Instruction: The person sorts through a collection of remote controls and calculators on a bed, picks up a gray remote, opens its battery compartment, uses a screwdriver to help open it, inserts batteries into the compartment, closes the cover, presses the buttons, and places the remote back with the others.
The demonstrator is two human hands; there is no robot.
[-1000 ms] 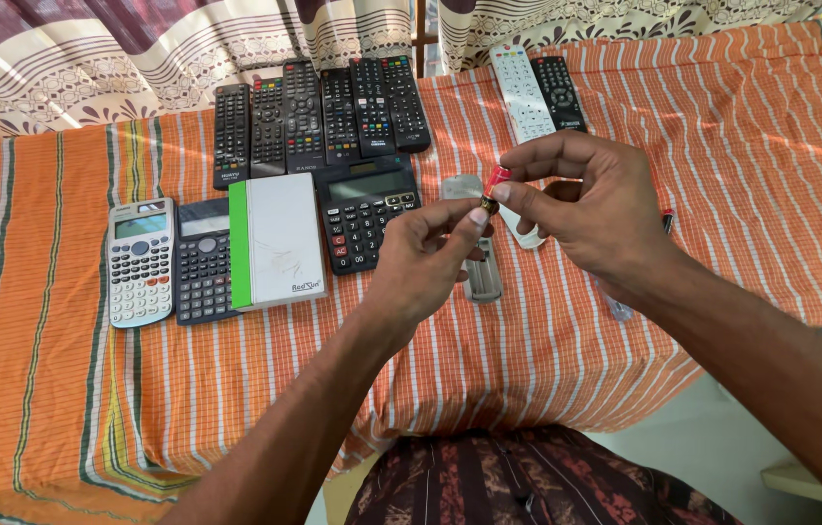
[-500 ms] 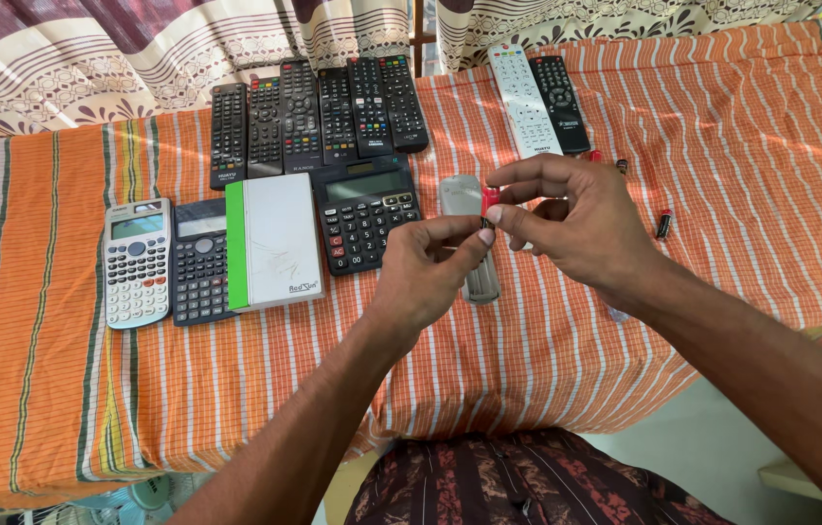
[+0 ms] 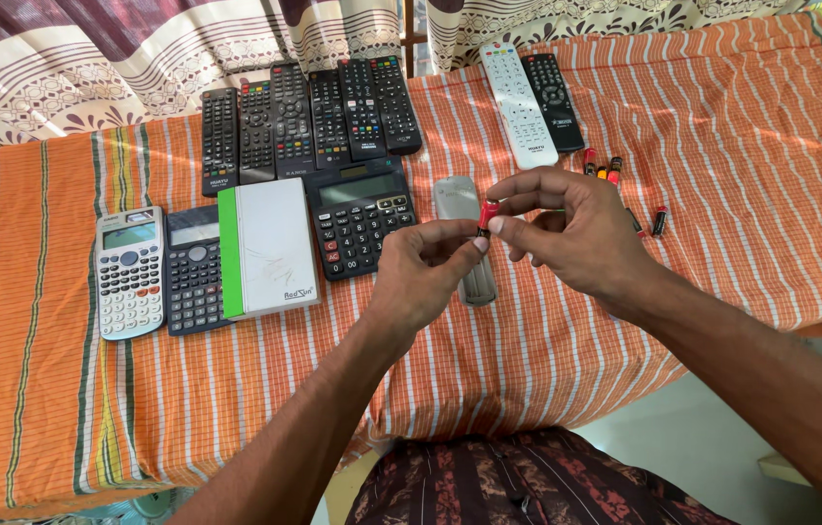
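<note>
My left hand (image 3: 421, 277) and my right hand (image 3: 576, 233) meet above the orange striped cloth (image 3: 625, 321), pinching a small red battery (image 3: 486, 216) between their fingertips. The battery stands roughly upright, held by my right thumb and forefinger, with my left thumb touching its lower end. Just below the hands lies a grey remote (image 3: 469, 233) face down on the cloth, partly hidden by my fingers. Several loose red batteries (image 3: 606, 167) lie on the cloth beyond my right hand.
A row of black remotes (image 3: 309, 122) lies at the back, with a white remote (image 3: 518, 102) and a black remote (image 3: 552, 87) to their right. Calculators (image 3: 129, 272) and a white-and-green case (image 3: 265, 248) sit left. The table's front edge is near my lap.
Both hands have stayed together over the grey remote. The red battery has turned more upright between the fingertips, and the hands have shifted slightly.
</note>
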